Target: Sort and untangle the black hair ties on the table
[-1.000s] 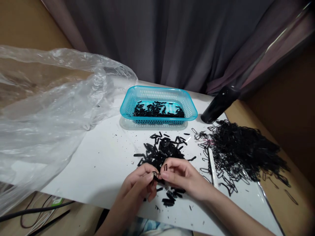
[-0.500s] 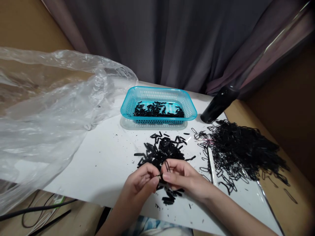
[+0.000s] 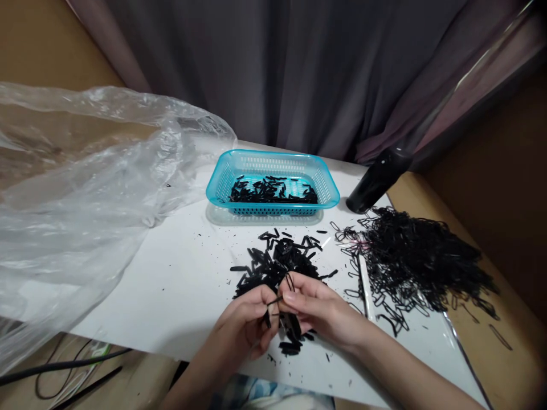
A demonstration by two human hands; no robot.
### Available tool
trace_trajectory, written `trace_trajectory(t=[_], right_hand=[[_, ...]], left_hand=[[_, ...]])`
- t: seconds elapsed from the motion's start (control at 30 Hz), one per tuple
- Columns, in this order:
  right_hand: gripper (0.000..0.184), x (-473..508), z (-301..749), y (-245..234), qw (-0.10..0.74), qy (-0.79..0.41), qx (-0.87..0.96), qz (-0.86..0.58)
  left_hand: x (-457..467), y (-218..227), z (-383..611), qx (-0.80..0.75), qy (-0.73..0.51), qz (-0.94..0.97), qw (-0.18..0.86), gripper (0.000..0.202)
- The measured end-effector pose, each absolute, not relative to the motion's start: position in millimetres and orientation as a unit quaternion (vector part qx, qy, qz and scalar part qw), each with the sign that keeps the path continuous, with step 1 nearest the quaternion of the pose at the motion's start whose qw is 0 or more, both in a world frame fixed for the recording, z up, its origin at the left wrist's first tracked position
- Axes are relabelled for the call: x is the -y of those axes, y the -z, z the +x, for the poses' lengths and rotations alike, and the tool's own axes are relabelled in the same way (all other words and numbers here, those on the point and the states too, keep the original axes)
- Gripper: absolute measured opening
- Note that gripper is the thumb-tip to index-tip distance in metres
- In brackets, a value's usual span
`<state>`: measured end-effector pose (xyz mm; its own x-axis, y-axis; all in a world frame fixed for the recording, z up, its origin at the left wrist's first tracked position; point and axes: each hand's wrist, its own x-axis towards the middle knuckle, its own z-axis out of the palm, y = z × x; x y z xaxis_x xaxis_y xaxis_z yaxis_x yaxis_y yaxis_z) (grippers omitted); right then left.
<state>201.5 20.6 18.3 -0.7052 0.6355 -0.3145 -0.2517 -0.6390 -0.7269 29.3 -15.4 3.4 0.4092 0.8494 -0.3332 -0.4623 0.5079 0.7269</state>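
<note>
Black band (image 3: pixel 276 300): being pinched between both hands, low over the white sheet (image 3: pixel 179 285) at its near edge.
Left hand (image 3: pixel 245 324): fingertips closing on the band's left end.
Right hand (image 3: pixel 318 310): gripping the other end (a thin loop is sticking up above its fingers).
Small black pile (image 3: pixel 277 262): lying just beyond the hands.
Blue basket (image 3: pixel 327 191): sitting farther back, holding black pieces.
Tangled black heap (image 3: pixel 414 259): spreading to the right.

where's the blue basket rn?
Head view: the blue basket sits at the far middle of the white sheet, between the clear plastic bag on its left and the black cylinder on its right.
</note>
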Motion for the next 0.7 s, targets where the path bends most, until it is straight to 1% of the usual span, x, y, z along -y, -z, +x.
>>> trace_trajectory(t=[0.07, 0.23, 0.4, 0.53, 0.63, 0.7], right_hand=[[0.039, -20.3, 202.5, -20.0, 0.254, -0.835, 0.378, -0.308], [0.041, -22.8, 203.1, -22.8, 0.264, -0.82, 0.405, -0.308], [0.039, -24.3, 203.6, -26.1, 0.276, -0.807, 0.427, -0.3], [0.037, -24.7, 204.6, -25.6, 0.282, -0.794, 0.445, -0.303], [0.032, -30.1, 211.7, -27.3, 0.317, -0.777, 0.441, -0.319], [0.029, -37.5, 224.1, -33.5, 0.364, -0.729, 0.453, -0.362]], left_hand=[[14.1, -8.0, 31.2, -0.332, -0.387, 0.258, 0.82, 0.031], [12.7, -7.0, 28.6, -0.312, -0.375, 0.267, 0.831, 0.033], [13.7, 3.7, 26.7, -0.291, -0.387, 0.298, 0.823, 0.031], [14.6, 0.4, 27.1, -0.301, -0.385, 0.333, 0.806, 0.027], [16.8, -7.0, 26.0, -0.341, -0.374, 0.358, 0.785, 0.025], [19.1, -10.7, 24.8, -0.393, -0.388, 0.37, 0.747, 0.028]])
